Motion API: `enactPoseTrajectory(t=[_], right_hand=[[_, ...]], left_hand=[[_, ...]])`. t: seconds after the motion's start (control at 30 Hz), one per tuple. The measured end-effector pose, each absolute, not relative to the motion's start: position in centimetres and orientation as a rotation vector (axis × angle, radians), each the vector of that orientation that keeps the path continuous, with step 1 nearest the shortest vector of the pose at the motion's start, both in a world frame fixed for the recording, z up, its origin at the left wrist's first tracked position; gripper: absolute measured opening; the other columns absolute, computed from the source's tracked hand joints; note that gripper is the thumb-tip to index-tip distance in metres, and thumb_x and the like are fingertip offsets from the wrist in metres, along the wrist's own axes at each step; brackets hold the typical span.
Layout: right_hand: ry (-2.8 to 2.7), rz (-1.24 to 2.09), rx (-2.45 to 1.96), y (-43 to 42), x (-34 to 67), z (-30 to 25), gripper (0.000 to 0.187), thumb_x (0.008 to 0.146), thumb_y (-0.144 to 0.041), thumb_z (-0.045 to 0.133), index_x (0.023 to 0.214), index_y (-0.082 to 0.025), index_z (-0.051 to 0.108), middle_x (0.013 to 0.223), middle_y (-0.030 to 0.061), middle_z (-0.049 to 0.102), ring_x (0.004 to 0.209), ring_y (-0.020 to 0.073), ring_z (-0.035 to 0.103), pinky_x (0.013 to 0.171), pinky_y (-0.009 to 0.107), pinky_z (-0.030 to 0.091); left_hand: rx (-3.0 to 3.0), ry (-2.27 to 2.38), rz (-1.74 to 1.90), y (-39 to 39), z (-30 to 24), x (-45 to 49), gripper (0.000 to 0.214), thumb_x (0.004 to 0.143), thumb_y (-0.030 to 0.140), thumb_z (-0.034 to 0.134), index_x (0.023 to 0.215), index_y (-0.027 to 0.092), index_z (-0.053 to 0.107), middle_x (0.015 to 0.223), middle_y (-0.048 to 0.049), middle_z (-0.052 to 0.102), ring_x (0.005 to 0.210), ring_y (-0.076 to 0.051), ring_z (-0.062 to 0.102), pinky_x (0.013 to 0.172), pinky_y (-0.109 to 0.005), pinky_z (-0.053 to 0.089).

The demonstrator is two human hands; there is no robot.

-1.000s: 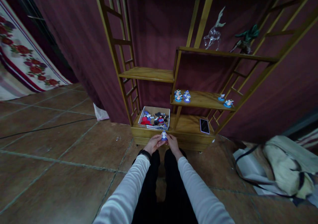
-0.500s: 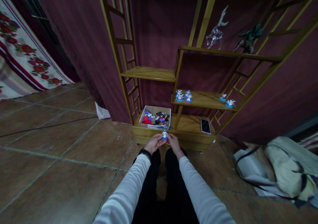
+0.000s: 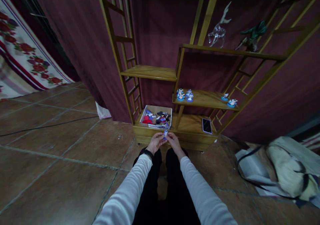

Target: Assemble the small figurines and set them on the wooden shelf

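Note:
A small purple-and-white toy figurine (image 3: 165, 134) is held upright between both hands, just in front of the shelf's lower edge. My left hand (image 3: 155, 142) grips it from the left side, and my right hand (image 3: 173, 141) has its fingers closed on the right side. Right behind the hands, a shallow cardboard box (image 3: 160, 109) holds a jumble of small red, black, blue and white figurines. On the middle shelf stand similar purple figurines (image 3: 189, 97), with blue-based figurines (image 3: 180, 96) beside them and two more blue-based figurines (image 3: 232, 103) at the right end.
The wooden display shelf (image 3: 150, 72) stands before a dark red curtain. A phone (image 3: 207, 126) lies on its bottom board. A clear glass deer (image 3: 218, 33) and a green statue (image 3: 253, 35) occupy the upper shelf. At right on the tiled floor sits a pale bag (image 3: 287, 165).
Between my fingers the figurine has turned a little about its upright axis and risen slightly. The figurines on the shelf and in the box look unchanged.

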State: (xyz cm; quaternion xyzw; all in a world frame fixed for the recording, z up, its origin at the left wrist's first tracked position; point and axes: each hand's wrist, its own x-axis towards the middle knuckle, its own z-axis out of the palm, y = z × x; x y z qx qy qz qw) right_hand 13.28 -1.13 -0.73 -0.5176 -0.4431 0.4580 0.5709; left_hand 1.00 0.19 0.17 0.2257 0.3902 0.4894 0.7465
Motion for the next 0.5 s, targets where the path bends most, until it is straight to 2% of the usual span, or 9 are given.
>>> enactPoseTrajectory(t=[0.17,0.37,0.5], right_hand=[[-1.022,1.146,-1.133,-1.48,12.91,0.04,0.033,0.059,-0.041,0.069,0.083,-0.020,0.061,0.082,0.0018,0.068,0.082,0.0184,0.061,0.081,0.033,0.046],[-1.011,1.154,-1.124,-1.44,13.14,0.17,0.032,0.060,-0.041,0.068,0.084,-0.020,0.063,0.087,0.0025,0.068,0.087,0.0191,0.061,0.086,0.033,0.044],[-1.019,1.152,-1.120,-1.15,13.39,-0.43,0.030,0.062,-0.039,0.066,0.085,-0.020,0.064,0.087,0.0019,0.068,0.087,0.0181,0.060,0.084,0.032,0.044]], left_hand=[[0.492,0.862,1.112,0.42,-0.50,1.19,0.030,0.067,0.005,0.071,0.091,0.014,0.056,0.074,-0.0033,0.067,0.068,-0.015,0.066,0.076,-0.037,0.054],[0.550,0.859,1.088,0.67,-0.84,1.24,0.024,0.064,0.002,0.072,0.085,0.011,0.062,0.079,-0.0072,0.068,0.072,-0.014,0.066,0.077,-0.030,0.053],[0.550,0.858,1.081,0.65,-0.67,1.28,0.021,0.065,0.000,0.070,0.083,0.010,0.064,0.079,-0.0080,0.069,0.072,-0.015,0.066,0.077,-0.029,0.053]])
